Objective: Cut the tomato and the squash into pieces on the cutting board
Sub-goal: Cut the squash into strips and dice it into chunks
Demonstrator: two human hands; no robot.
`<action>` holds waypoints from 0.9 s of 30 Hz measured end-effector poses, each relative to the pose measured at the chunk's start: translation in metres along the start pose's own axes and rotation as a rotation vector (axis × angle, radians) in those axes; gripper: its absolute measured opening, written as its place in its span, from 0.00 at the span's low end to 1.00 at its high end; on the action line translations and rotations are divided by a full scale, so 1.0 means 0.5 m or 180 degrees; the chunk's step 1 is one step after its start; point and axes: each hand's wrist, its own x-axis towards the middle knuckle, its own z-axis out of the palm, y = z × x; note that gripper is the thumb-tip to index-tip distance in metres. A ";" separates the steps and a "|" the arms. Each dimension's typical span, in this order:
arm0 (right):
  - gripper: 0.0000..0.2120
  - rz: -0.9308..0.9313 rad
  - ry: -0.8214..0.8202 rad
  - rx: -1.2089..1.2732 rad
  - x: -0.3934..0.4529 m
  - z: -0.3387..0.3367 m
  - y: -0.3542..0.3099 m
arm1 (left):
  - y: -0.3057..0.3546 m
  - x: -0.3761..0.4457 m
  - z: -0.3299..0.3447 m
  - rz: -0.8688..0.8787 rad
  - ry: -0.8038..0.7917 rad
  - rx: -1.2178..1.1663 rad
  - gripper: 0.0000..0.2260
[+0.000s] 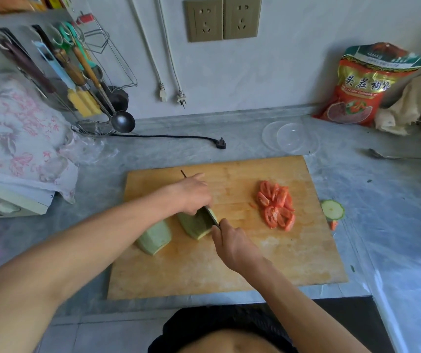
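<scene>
A wooden cutting board lies on the grey counter. Red tomato slices sit in a heap on its right part. Two pale green squash halves lie at the board's left: one squash half lies free, the other squash half is under my left hand, whose fingers curl down on it. My right hand grips the handle of a knife, whose blade runs along the held squash half; the tip shows beyond my left hand.
A round squash end slice and a tomato bit lie on the counter right of the board. Clear plastic lids, a spoon and a red bag are behind. A black plug and a utensil rack stand at the left.
</scene>
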 end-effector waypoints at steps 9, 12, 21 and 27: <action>0.16 0.0240 0.0125 0.0015 -0.003 -0.021 -0.025 | -0.014 0.027 -0.001 0.0165 0.0055 0.0295 0.17; 0.17 0.0225 0.0134 -0.0045 -0.011 -0.024 -0.031 | -0.021 0.022 0.004 0.0180 0.0142 0.0256 0.15; 0.18 0.0196 0.0264 0.0113 -0.011 -0.026 -0.045 | -0.035 0.005 0.004 0.0149 0.0508 -0.0045 0.19; 0.17 0.0121 0.0216 0.0089 -0.010 -0.019 -0.030 | -0.017 -0.007 0.015 0.0041 0.0357 -0.0244 0.20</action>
